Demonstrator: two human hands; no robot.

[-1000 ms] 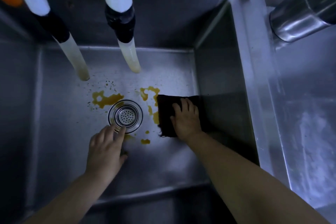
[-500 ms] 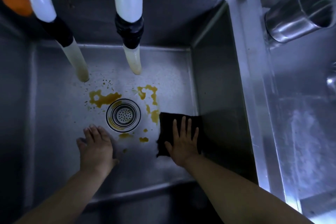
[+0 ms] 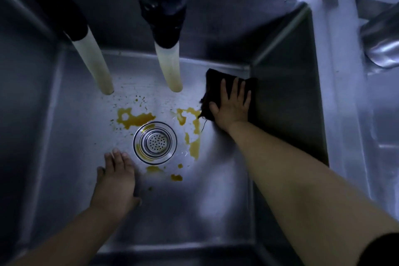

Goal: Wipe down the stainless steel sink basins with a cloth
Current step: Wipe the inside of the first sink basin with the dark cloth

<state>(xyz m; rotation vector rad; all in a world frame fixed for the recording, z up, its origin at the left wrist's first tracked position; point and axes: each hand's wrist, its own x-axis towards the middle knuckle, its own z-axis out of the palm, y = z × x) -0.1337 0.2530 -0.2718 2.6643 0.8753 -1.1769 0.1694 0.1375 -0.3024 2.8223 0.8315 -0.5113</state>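
Right hand (image 3: 232, 106) flat on dark cloth (image 3: 212, 84), covering its middle.

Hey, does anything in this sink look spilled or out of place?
Yes. Yellow-brown liquid is splattered on the basin floor around the drain strainer, unwiped. The right hand presses the dark cloth beside it.

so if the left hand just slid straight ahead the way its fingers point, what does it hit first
Most likely the drain strainer: the left hand lies flat on the sink floor, fingertips just short of the strainer's near-left rim. Angled slightly left, it might graze past into the orange stain.
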